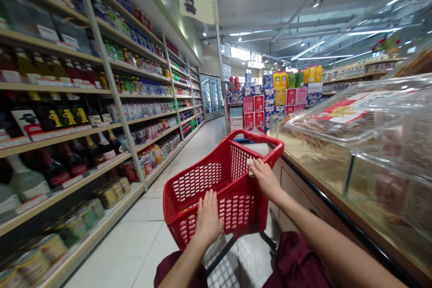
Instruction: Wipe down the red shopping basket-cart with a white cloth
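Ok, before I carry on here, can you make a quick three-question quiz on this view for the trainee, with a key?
1. Which hand, left or right, is at the crumpled white wad?
2. True or false: in this view, the drinks shelves stand to the left of the red shopping cart.
3. Fill in the blank: the cream sign bears a dark ____ figure.

Key: 1. The right hand. 2. True. 3. Teddy bear.
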`<action>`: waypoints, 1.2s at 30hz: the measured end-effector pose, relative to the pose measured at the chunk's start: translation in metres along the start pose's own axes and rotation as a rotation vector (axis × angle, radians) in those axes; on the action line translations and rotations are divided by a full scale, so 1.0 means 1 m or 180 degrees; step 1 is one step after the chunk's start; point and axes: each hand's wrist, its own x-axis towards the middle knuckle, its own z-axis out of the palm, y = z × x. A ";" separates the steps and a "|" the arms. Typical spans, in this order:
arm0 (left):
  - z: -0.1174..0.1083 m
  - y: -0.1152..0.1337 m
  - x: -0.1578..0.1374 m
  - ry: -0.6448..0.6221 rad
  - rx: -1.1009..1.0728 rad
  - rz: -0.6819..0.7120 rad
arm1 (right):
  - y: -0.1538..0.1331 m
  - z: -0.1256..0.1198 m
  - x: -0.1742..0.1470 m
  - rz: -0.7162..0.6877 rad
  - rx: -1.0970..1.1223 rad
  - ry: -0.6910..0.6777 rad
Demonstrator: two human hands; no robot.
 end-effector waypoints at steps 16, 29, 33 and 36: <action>-0.001 -0.009 -0.005 -0.0227 -0.0140 -0.0265 | -0.039 0.028 -0.002 -0.0403 0.0608 -0.0108; 0.006 -0.019 -0.018 -0.0495 -0.0174 0.0022 | -0.035 0.020 -0.018 -0.0359 0.0922 -0.0139; 0.014 -0.003 -0.013 -0.0440 -0.0070 0.0109 | -0.078 0.020 -0.053 -0.0744 0.1282 -0.0159; 0.006 -0.013 -0.009 -0.0461 -0.0131 0.0250 | -0.075 0.019 -0.059 -0.0757 0.1323 -0.0131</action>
